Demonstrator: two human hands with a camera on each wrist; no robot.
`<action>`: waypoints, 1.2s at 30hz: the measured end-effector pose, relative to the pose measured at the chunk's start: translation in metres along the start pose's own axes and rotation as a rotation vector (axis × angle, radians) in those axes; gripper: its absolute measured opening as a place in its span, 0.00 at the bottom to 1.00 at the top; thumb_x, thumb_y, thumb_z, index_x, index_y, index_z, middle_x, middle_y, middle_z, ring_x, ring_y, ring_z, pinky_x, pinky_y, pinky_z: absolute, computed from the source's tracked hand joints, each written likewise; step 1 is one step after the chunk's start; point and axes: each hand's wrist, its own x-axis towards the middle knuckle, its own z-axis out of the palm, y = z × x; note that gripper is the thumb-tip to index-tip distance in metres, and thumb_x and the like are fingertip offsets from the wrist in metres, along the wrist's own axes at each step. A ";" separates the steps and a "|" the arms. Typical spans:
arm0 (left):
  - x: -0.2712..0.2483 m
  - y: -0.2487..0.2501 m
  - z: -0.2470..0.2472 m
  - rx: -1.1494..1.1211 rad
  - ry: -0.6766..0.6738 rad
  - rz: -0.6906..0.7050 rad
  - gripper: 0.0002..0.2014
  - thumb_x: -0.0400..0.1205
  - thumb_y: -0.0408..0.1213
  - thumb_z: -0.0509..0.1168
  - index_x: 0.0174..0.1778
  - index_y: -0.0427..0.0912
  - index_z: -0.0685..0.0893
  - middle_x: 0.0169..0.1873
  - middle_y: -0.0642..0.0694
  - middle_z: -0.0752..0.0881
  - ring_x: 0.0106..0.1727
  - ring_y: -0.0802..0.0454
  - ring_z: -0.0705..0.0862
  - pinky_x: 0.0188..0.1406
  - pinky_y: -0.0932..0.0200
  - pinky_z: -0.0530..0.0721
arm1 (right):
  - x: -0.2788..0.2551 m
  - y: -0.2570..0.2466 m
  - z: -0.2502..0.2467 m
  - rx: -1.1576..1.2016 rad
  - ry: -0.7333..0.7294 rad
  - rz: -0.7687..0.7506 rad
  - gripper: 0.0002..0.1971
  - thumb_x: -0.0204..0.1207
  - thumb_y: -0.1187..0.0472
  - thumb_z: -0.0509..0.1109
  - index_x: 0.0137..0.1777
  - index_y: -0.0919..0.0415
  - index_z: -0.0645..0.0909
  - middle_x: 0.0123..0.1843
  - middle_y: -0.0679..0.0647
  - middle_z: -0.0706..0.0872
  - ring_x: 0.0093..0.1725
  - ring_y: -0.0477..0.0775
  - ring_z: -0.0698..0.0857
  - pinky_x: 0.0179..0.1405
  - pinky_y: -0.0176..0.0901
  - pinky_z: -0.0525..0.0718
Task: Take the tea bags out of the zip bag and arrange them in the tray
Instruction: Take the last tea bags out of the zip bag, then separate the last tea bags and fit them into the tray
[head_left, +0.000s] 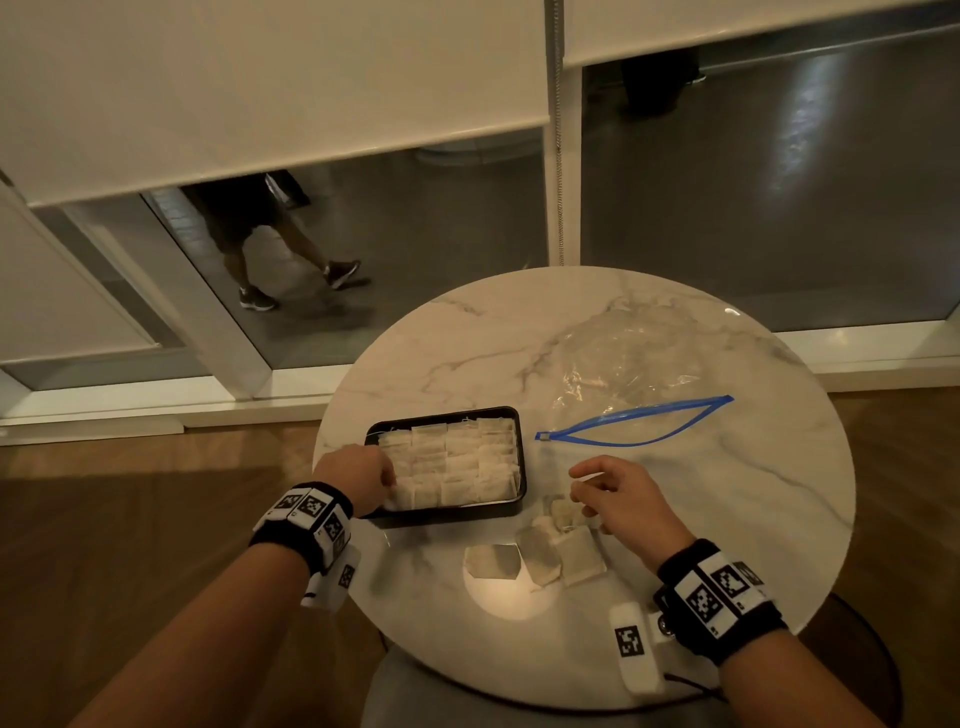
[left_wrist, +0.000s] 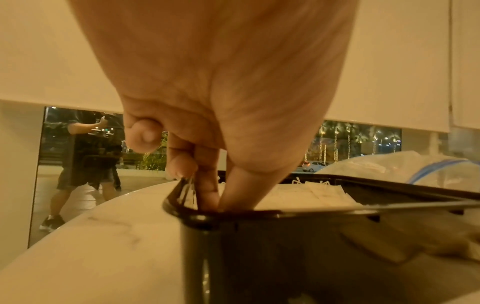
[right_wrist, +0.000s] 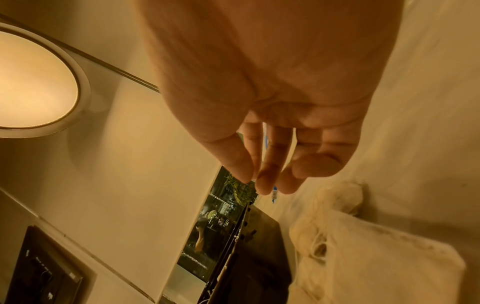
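Left hand (head_left: 358, 475) pinches a bag into the tray (head_left: 511, 506) corner; right hand (head_left: 621, 499), thumb meeting fingertips, should lift loose tea bags (head_left: 540, 558) singly.

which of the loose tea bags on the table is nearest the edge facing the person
The leftmost loose tea bag, lying alone in the bright patch of the table; the others overlap in a cluster to its right, nearer the right hand.

The black tray (head_left: 511, 506) at mid-bench is packed with pale tea bags (head_left: 452, 462). Four more bags (head_left: 540, 558) lie loose near the front edge. The clear zip bag (head_left: 623, 364) lies open toward the far-right edge.
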 end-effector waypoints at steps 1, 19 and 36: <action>0.000 0.001 0.000 0.012 0.006 0.000 0.08 0.83 0.43 0.67 0.54 0.58 0.90 0.55 0.51 0.89 0.56 0.49 0.86 0.57 0.56 0.85 | 0.000 0.001 0.000 0.000 0.004 0.001 0.07 0.81 0.63 0.72 0.55 0.52 0.85 0.47 0.54 0.91 0.43 0.51 0.88 0.34 0.35 0.79; -0.042 0.028 0.029 -0.035 0.115 0.095 0.22 0.91 0.50 0.45 0.45 0.52 0.83 0.42 0.54 0.86 0.50 0.52 0.84 0.77 0.43 0.67 | 0.016 0.026 -0.024 -0.226 0.098 -0.007 0.05 0.78 0.60 0.74 0.49 0.47 0.86 0.45 0.52 0.89 0.47 0.54 0.89 0.49 0.47 0.85; -0.064 0.159 0.008 -0.455 0.054 0.412 0.09 0.84 0.50 0.66 0.55 0.52 0.89 0.47 0.54 0.88 0.47 0.57 0.85 0.51 0.54 0.88 | 0.008 0.019 -0.017 -0.633 -0.094 0.173 0.10 0.66 0.51 0.83 0.40 0.53 0.86 0.41 0.49 0.89 0.43 0.47 0.87 0.37 0.39 0.80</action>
